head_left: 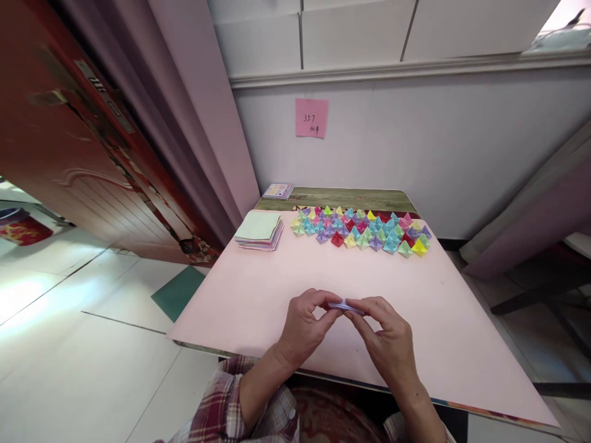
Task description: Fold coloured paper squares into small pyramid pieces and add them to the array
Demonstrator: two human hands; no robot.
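Both hands meet over the front middle of the pink-covered table (258, 289). Between them is a small folded piece of pale lilac paper (344, 306), seen nearly edge-on. My left hand (307, 317) pinches its left end between thumb and forefinger. On the other end, my right hand (385, 335) grips it with thumb and fingers. The fingers hide much of the folds. Farther back stand rows of small folded paper pieces (363, 240), pointed and many-coloured.
A stack of square paper (258, 226), pale green on top, lies at the back left. Behind it sits a packet (278, 191) near the wall. A pink note (311, 118) is stuck on the wall. A reddish door (92, 154) stands left; a green sheet (178, 292) is on the floor.
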